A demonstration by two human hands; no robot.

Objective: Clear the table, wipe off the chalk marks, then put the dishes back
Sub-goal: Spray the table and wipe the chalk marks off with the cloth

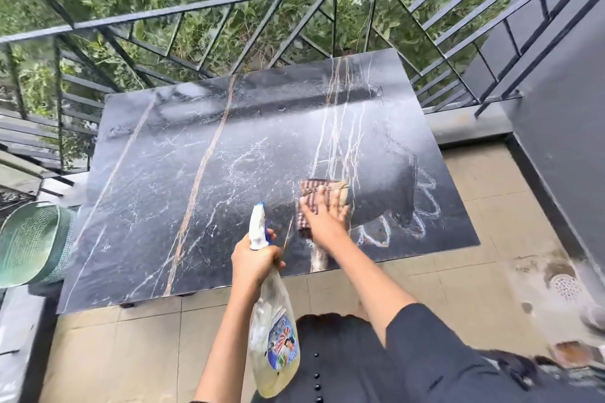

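On the black marble tabletop point(163, 173), a brown checked cloth point(309, 191) is being pressed by the flat right hand point(324, 216), white chalk loops point(429, 203) just rightward, the left hand point(253, 263) gripping a clear spray bottle point(275, 321).

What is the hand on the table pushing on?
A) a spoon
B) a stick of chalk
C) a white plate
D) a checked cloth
D: the right hand lies flat, fingers straight, on the brown checked cloth on the dark marble table, while the left hand grips a clear plastic spray bottle.
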